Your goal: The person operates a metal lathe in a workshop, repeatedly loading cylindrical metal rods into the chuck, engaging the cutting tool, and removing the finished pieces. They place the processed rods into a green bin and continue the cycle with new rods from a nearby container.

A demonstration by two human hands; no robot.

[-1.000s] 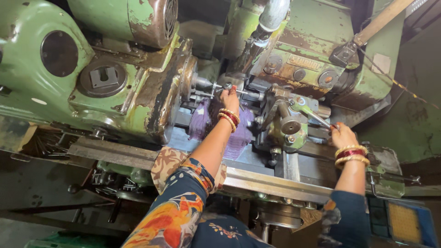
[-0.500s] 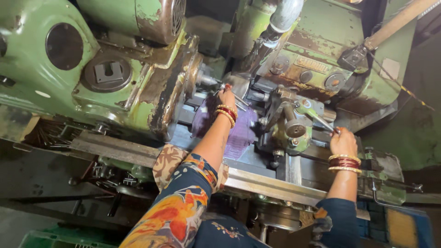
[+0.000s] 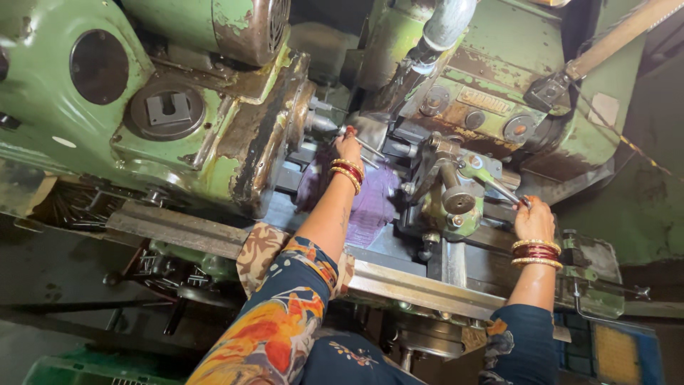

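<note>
Up at twelve o'clock, my left hand (image 3: 349, 146) pinches a thin metal rod (image 3: 365, 147) just beside the spindle nose (image 3: 318, 122) of the green lathe (image 3: 199, 135); at three o'clock my right hand (image 3: 534, 219) is closed round the steel lever (image 3: 504, 190) of the tool post (image 3: 456, 196); purple cloth (image 3: 370, 203) lies between.

Floral patterned sleeves (image 3: 285, 314); red-and-gold bangles (image 3: 536, 252) on both wrists.

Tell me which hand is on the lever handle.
The right hand: it grips the metal lever handle on the tool post. The left hand reaches in at the spindle instead.
</note>
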